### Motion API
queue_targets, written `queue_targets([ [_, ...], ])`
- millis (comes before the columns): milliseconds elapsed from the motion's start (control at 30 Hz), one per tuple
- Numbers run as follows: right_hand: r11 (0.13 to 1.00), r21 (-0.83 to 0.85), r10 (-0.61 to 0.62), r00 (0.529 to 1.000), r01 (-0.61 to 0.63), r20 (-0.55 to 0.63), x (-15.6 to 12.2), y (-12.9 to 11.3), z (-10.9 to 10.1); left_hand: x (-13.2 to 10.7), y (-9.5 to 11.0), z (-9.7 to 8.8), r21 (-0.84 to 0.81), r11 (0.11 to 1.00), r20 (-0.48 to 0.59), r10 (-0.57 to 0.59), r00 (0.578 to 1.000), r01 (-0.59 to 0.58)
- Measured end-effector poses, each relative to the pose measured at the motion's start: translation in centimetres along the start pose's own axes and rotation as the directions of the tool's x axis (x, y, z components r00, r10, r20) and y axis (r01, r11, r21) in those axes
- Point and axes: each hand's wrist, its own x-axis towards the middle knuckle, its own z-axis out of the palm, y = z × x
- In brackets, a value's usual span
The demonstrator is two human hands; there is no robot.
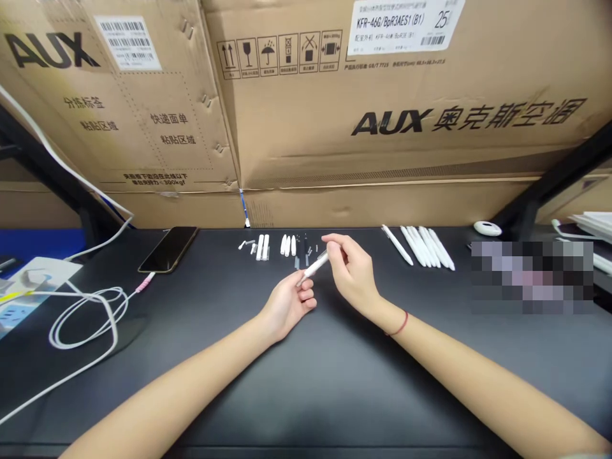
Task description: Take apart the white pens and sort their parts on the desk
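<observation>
Above the middle of the black table, a white pen [315, 265] is tilted between both hands. My left hand [290, 301] pinches its lower left end, fingers curled. At the upper right end, my right hand [352, 271] has thumb and forefinger closed on the pen. Behind the hands lie two white pen barrels [262, 247], several short white tip pieces [288, 245], dark thin refills [306, 245] and small clear parts [247, 243]. Right of my right hand, a row of white pens [427, 247] lies on the table, with a single pen [397, 245] beside it.
Large cardboard boxes [296, 127] stand along the back edge. On the left are a black phone [169, 250], a coiled white cable [90, 319] and a printed sheet [36, 290]. A white oval object [488, 228] sits at the back right, near a blurred-out patch [531, 277].
</observation>
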Motion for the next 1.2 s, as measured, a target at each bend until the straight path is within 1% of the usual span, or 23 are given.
queue_targets([
  [133, 0.995, -0.053, -0.087, 0.996, 0.087, 0.001, 0.2, -0.7, -0.5, -0.1, 0.1, 0.0, 0.034, 0.999, 0.015, 0.007, 1.0, -0.008],
  [267, 0.975, -0.065, -0.208, 0.974, 0.214, 0.09, 0.0, -0.8, -0.5, -0.1, 0.2, -0.1, 0.045, 0.999, 0.025, -0.012, 1.0, 0.011],
  [333, 0.969, -0.057, -0.233, 0.965, 0.24, 0.119, 0.0, -0.8, -0.5, -0.1, 0.1, -0.1, 0.065, 0.998, 0.037, -0.001, 0.999, -0.001],
  [367, 0.972, -0.055, -0.222, 0.968, 0.229, 0.115, 0.0, -0.7, -0.5, -0.1, 0.1, -0.2, 0.085, 0.996, 0.04, 0.014, 0.999, -0.018],
  [433, 0.987, -0.047, -0.152, 0.985, 0.156, 0.075, 0.2, -0.5, -0.7, 0.0, 0.1, -0.2, 0.158, 0.985, 0.028, 0.064, 0.998, -0.068],
  [500, 0.998, -0.014, -0.053, 0.998, 0.054, 0.024, 0.3, 0.0, -0.9, 0.2, 0.6, -0.4, 0.3, 0.945, 0.008, 0.134, 0.991, -0.13],
  [533, 1.0, 0.009, -0.005, 1.0, 0.005, 0.007, 0.3, 0.3, -1.0, 0.3, 1.0, -0.6, 0.4, 0.902, 0.01, 0.176, 0.984, -0.165],
  [567, 0.999, 0.032, 0.04, 0.999, -0.04, -0.001, 0.3, 0.6, -1.1, 0.3, 1.7, -0.8, 0.515, 0.833, 0.025, 0.224, 0.974, -0.205],
  [600, 0.995, 0.053, 0.08, 0.997, -0.08, -0.004, 0.3, 1.0, -1.1, 0.4, 2.6, -1.0, 0.635, 0.731, 0.051, 0.281, 0.958, -0.248],
  [633, 0.991, 0.07, 0.116, 0.993, -0.116, 0.004, 0.2, 1.4, -1.1, 0.4, 3.7, -1.4, 0.746, 0.599, 0.086, 0.346, 0.934, -0.29],
  [667, 0.985, 0.084, 0.148, 0.989, -0.148, 0.014, 0.1, 1.7, -1.0, 0.5, 4.8, -1.8, 0.841, 0.438, 0.12, 0.424, 0.898, -0.319],
  [700, 0.98, 0.096, 0.174, 0.984, -0.175, 0.027, -0.1, 2.1, -0.9, 0.5, 6.1, -2.3, 0.91, 0.262, 0.152, 0.508, 0.848, -0.32],
  [733, 0.975, 0.107, 0.193, 0.98, -0.197, 0.046, -0.3, 2.3, -0.7, 0.5, 7.4, -2.9, 0.952, 0.1, 0.178, 0.592, 0.786, -0.291],
  [767, 0.97, 0.116, 0.205, 0.976, -0.212, 0.066, -0.5, 2.5, -0.5, 0.6, 8.5, -3.5, 0.974, -0.024, 0.189, 0.641, 0.744, -0.226],
  [800, 0.967, 0.124, 0.212, 0.973, -0.222, 0.087, -0.6, 2.6, -0.3, 0.7, 9.6, -4.2, 0.982, -0.115, 0.189, 0.679, 0.709, -0.152],
  [833, 0.965, 0.129, 0.213, 0.971, -0.226, 0.109, -0.8, 2.6, -0.2, 0.9, 10.4, -4.9, 0.98, -0.181, 0.187, 0.703, 0.686, -0.082],
  [867, 0.965, 0.131, 0.211, 0.969, -0.228, 0.131, -0.9, 2.6, 0.0, 1.1, 11.1, -5.6, 0.971, -0.238, 0.188, 0.706, 0.682, -0.021],
  [900, 0.965, 0.13, 0.206, 0.966, -0.226, 0.154, -1.0, 2.6, 0.1, 1.3, 11.5, -6.1, 0.957, -0.289, 0.192, 0.699, 0.689, 0.027],
  [933, 0.966, 0.128, 0.201, 0.964, -0.224, 0.173, -1.1, 2.5, 0.2, 1.5, 11.7, -6.6, 0.942, -0.329, 0.193, 0.684, 0.704, 0.061],
  [1000, 0.968, 0.122, 0.192, 0.961, -0.219, 0.201, -1.1, 2.4, 0.2, 1.9, 11.7, -7.2, 0.919, -0.382, 0.188, 0.638, 0.746, 0.095],
  [1100, 0.968, 0.124, 0.185, 0.956, -0.216, 0.227, -1.1, 2.3, 0.0, 2.1, 11.3, -7.3, 0.908, -0.407, 0.175, 0.581, 0.795, 0.097],
  [1200, 0.968, 0.127, 0.184, 0.954, -0.218, 0.238, -1.1, 2.3, -0.1, 2.1, 11.3, -7.1, 0.906, -0.415, 0.174, 0.546, 0.819, 0.084],
])
